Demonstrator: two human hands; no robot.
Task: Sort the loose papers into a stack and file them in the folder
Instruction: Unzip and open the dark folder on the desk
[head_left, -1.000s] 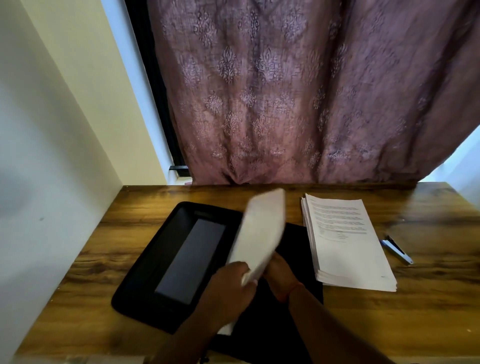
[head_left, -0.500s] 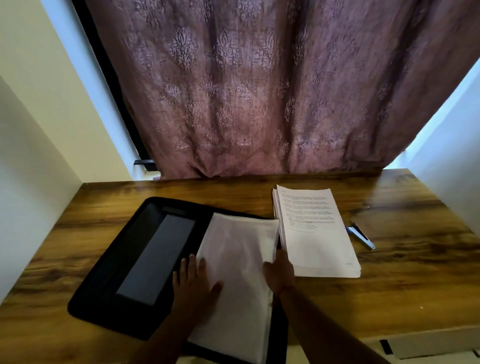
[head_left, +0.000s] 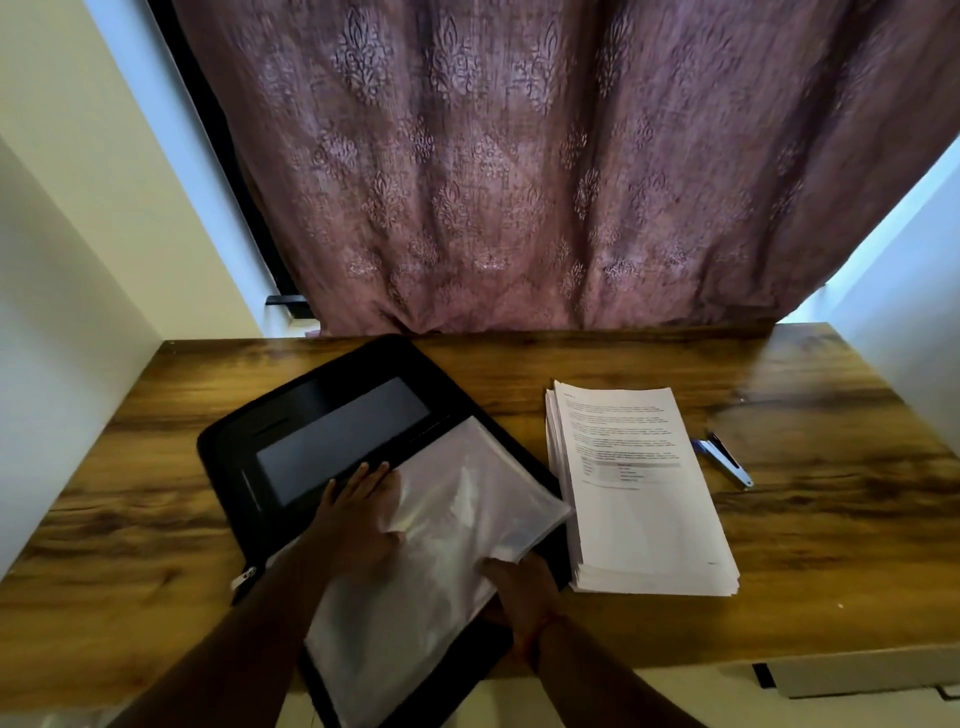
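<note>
A black zip folder (head_left: 291, 415) lies open on the wooden desk (head_left: 810, 545). Clear plastic sleeves (head_left: 452, 525) lie flat on its right half. My left hand (head_left: 358, 519) rests flat on the left part of the sleeves, fingers spread. At the sleeves' lower right edge my right hand (head_left: 519, 587) has its fingers closed on that edge. A thick stack of printed papers (head_left: 639, 493) sits on the desk right of the folder, apart from both hands.
A blue and silver stapler (head_left: 724, 460) lies right of the paper stack. A purple curtain (head_left: 519, 182) hangs behind the desk. A white wall (head_left: 62, 364) closes the left side. The folder's near corner overhangs the desk's front edge.
The sleeves, held upright a second ago, now lie flat in the folder. My left hand moved onto them. The folder has turned and the view has shifted.
</note>
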